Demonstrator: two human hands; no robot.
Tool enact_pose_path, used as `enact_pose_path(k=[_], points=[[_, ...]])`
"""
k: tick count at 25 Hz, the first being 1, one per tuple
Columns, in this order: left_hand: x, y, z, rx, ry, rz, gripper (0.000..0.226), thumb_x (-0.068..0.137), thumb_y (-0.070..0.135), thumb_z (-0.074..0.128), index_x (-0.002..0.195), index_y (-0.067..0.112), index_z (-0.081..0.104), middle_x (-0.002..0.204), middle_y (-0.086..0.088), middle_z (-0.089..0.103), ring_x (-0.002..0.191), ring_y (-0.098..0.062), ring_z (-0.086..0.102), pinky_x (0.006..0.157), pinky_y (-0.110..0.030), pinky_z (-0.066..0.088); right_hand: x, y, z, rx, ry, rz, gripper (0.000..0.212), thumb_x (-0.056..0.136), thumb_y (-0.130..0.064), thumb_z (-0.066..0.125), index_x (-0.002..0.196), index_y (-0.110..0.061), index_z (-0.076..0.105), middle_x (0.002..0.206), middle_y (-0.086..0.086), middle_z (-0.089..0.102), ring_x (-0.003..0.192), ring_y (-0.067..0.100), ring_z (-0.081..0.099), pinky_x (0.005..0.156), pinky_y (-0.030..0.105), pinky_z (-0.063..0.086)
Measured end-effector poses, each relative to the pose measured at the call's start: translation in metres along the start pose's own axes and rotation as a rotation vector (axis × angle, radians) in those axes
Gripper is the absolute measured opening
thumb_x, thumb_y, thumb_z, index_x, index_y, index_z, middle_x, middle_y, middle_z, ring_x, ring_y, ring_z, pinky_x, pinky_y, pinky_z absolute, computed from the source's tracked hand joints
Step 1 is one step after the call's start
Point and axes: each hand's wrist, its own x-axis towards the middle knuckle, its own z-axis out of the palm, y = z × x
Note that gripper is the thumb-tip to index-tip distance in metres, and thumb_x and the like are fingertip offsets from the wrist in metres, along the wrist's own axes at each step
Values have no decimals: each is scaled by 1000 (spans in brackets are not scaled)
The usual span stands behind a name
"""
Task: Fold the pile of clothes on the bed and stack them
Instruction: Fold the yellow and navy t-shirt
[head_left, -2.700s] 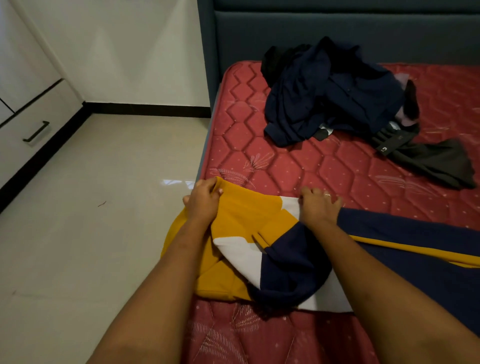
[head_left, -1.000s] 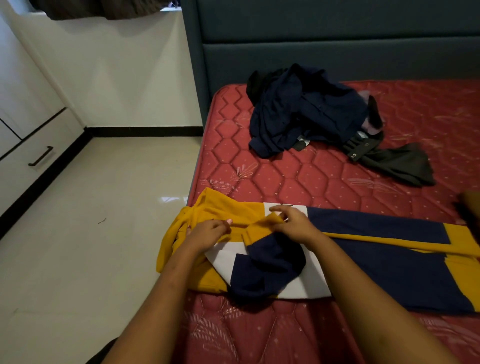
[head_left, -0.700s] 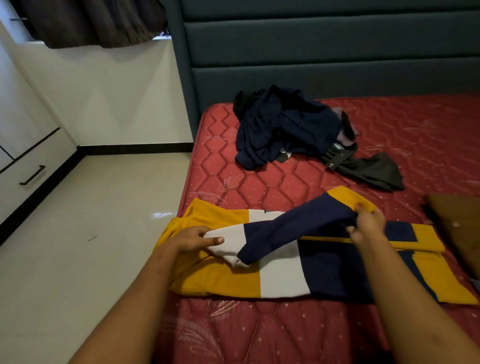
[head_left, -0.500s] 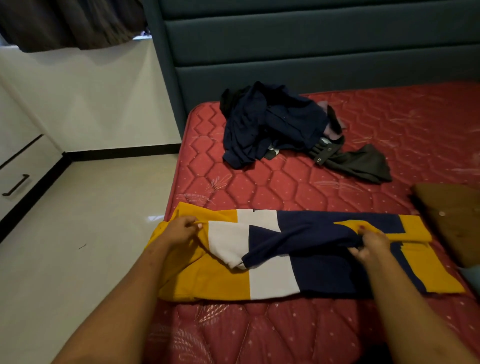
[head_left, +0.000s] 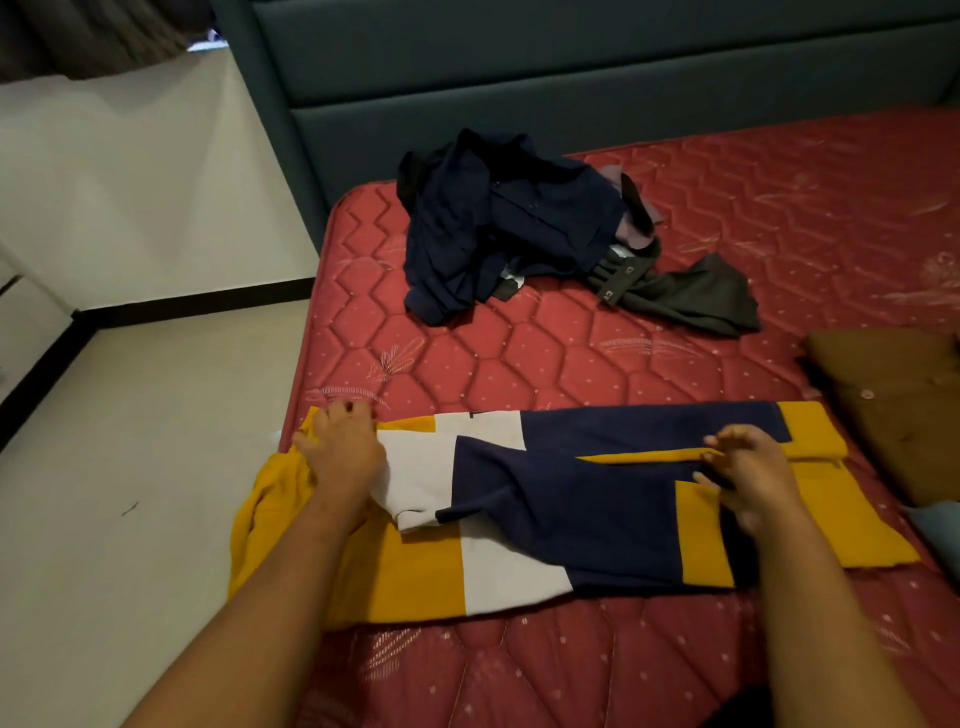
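Now: both hands open on a partly folded garment

Head view. A yellow, white and navy garment (head_left: 509, 566) lies stretched crosswise along the near edge of the red quilted bed (head_left: 519, 364). Its yellow left end hangs slightly over the side. A navy sleeve (head_left: 571, 499) is laid across the body of the garment.

The left hand (head_left: 343, 454) rests palm down on the left end, with its fingers straight and slightly spread and the tips reaching the bed surface. The right hand (head_left: 748, 470) is over the right part, near a narrow yellow stripe. Its fingers are loose and apart and grip nothing, and motion blur hides whether it touches the cloth.

Farther back, near the dark padded headboard (head_left: 571, 78), sits the unfolded pile of clothes (head_left: 509, 228), mostly navy. A dark grey piece (head_left: 696, 296) trails from its right side. A brown garment (head_left: 893, 395) lies just beside the right end of the three-colour one. Pale floor (head_left: 130, 467) shows at left.
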Motion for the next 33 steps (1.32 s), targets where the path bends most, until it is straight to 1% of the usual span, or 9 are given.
enact_pose_path(k=[2, 5, 7, 10, 13, 16, 19, 24, 33], points=[[-26, 27, -2, -43, 88, 144, 38, 92, 22, 50, 130, 26, 47, 140, -3, 41, 130, -26, 34, 105, -53, 24, -4, -4, 6, -76, -19, 79, 7, 96, -21, 54, 103, -21, 52, 118, 13, 54, 95, 22, 51, 74, 38, 41], [-67, 69, 0, -131, 0, 350, 38, 91, 32, 52, 128, 31, 46, 143, 5, 35, 133, -18, 29, 108, -49, 18, -5, -5, 5, -609, -217, 175, 59, 81, -31, 76, 128, -16, 43, 125, 10, 48, 118, 31, 47, 85, 40, 41], [-87, 86, 8, -146, -118, 466, 44, 91, 40, 51, 133, 32, 43, 145, 7, 33, 135, -16, 26, 109, -49, 16, -11, -4, 6, -872, -243, 211, 59, 80, -19, 77, 129, -7, 46, 129, 16, 52, 118, 33, 50, 90, 40, 45], [-91, 89, 14, -204, -218, 495, 63, 91, 57, 45, 147, 39, 23, 156, 7, 17, 143, -16, 14, 112, -54, 10, -5, -22, -5, -650, -45, -39, 27, 84, -16, 70, 109, -7, 62, 116, 21, 63, 98, 32, 57, 83, 39, 47], [-84, 86, 17, -224, -262, 505, 75, 88, 68, 40, 150, 45, 3, 161, 8, 1, 147, -16, 1, 113, -57, 3, 12, -46, -17, -310, 254, -271, 45, 86, -17, 66, 128, -12, 51, 123, 20, 59, 110, 36, 55, 90, 42, 44], [-74, 82, 21, -144, -367, 456, 80, 84, 75, 36, 149, 46, 1, 161, 8, -5, 148, -19, -5, 112, -61, 1, 21, -15, -2, -571, 79, -130, 75, 88, -26, 66, 149, -23, 21, 137, 20, 50, 123, 41, 48, 101, 47, 36], [-65, 76, 28, -66, -406, 439, 84, 77, 84, 21, 149, 47, -1, 161, 8, -5, 148, -21, -7, 112, -62, 0, 29, 11, 7, -734, 92, -102, 57, 93, -19, 56, 143, -29, 30, 128, 18, 56, 119, 40, 50, 100, 51, 35], [-55, 75, 34, -146, -277, 385, 67, 90, 72, 13, 150, 45, 5, 161, 10, 4, 148, -18, -1, 113, -60, 0, 48, -2, -10, -471, 270, -387, 27, 88, 2, 48, 91, -23, 58, 103, 12, 65, 98, 33, 60, 80, 35, 44], [11, 23, 21, -79, -31, 110, 26, 98, 30, 47, 112, 14, 61, 124, -10, 56, 120, -31, 43, 95, -49, 38, 61, 8, -18, -540, 337, -325, 49, 74, 18, 37, 96, -8, 72, 112, 13, 67, 105, 32, 60, 93, 34, 45]])
